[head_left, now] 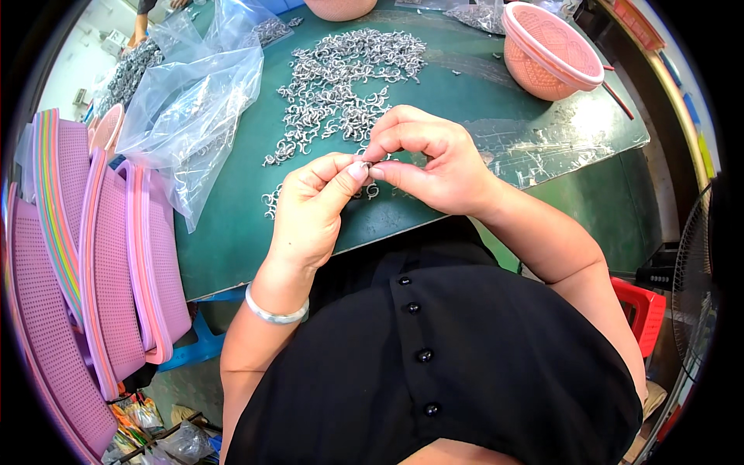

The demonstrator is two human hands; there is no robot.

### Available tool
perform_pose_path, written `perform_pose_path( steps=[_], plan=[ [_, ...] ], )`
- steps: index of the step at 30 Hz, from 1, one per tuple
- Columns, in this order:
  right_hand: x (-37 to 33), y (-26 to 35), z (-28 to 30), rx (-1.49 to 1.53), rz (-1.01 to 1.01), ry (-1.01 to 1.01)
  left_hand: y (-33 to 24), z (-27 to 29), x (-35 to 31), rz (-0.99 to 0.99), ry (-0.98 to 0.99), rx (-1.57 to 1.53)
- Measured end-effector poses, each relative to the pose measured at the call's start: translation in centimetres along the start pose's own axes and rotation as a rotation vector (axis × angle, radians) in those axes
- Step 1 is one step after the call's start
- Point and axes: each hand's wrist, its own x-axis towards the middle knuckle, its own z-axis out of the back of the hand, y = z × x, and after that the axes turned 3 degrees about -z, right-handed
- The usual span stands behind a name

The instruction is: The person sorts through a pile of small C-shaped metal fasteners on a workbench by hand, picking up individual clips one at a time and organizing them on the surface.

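The left hand (306, 194) pinched a small metal piece (366, 165) between thumb and forefinger, and the right hand (438, 159) pinched it from the other side, so the two sets of fingertips met around it. The piece sat right at the tips, above the near part of the green table (473, 85), with its middle and ends mostly covered. Which way it pointed, and how its long axis ran, could not be told.

Just beyond the hands lay a loose spread of curved gray metal pieces (333, 101), turned every which way, with a few more beneath the fingers. A clear plastic bag (194, 116) lay to the left of the spread, and a pink basket (546, 62) stood to the right, tilted in view. Any writing on the colored packets (143, 411) at the lower left was too small to read.
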Motion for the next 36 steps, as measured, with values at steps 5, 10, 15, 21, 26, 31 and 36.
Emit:
perform_pose_path(
  steps=[5,10,15,21,26,31,36],
  plan=[
    [-0.1,-0.2,0.2,-0.006,0.024,0.037,-0.2,0.0,0.1,0.011,0.039,-0.027],
    [0.2,0.1,0.1,-0.046,0.063,-0.008,-0.1,-0.4,0.1,-0.055,0.005,0.057],
    [0.8,0.5,0.9,-0.152,0.145,-0.018,-0.3,-0.9,0.2,-0.114,-0.037,0.21],
    [3.7,2.9,9.7,-0.809,0.305,-0.374,-0.6,0.0,0.2,-0.442,-0.076,0.828],
    [3.8,3.4,17.8,-1.286,0.153,-0.451,-1.0,-0.4,-0.5,-0.562,0.089,1.279],
    [3.0,3.8,15.0,-1.223,0.297,-0.349,-0.4,-0.2,-0.7,-0.661,0.193,1.436],
    [1.0,0.3,7.5,-0.682,0.097,0.186,-0.1,0.4,-1.0,-0.687,0.103,1.469]
  ],
)
